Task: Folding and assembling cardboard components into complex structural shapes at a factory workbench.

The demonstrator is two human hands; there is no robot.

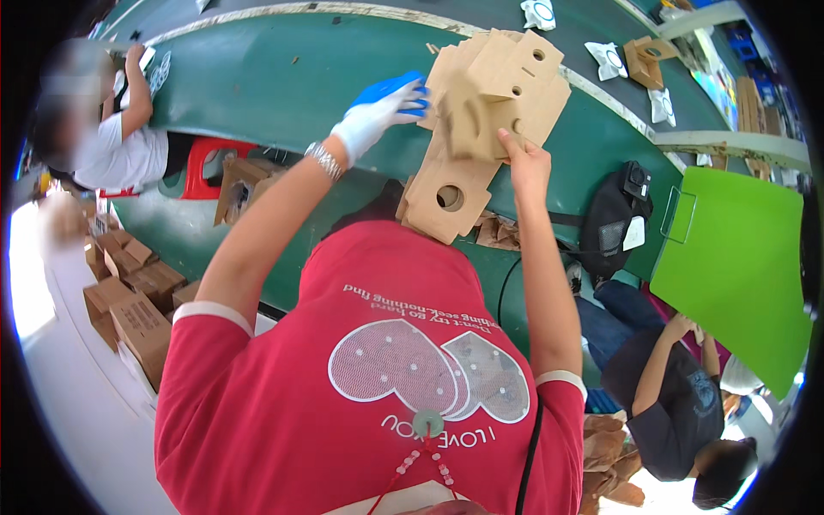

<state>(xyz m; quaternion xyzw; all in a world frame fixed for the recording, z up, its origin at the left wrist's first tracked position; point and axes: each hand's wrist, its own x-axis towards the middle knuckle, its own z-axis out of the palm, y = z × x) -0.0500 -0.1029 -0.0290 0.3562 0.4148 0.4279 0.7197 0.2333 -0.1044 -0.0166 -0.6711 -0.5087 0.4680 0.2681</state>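
Observation:
A tan cardboard piece (470,127), partly folded and blurred by motion, is above a stack of flat die-cut cardboard blanks (534,73) on the green table. My right hand (525,167), bare, pinches its right side between thumb and fingers. To the left of it, my left hand (386,110) wears a white glove with blue-coated fingers. Its fingers are apart and hold nothing, close to the stack's left edge. Round holes show in the blanks, the largest in the one nearest me (433,219).
A conveyor belt (481,17) runs along the table's far side, carrying white packets (606,62) and an open cardboard box (648,62). A black bag (608,219) lies right, near a green board (730,266). Co-workers sit left and lower right; cartons (142,330) stand lower left.

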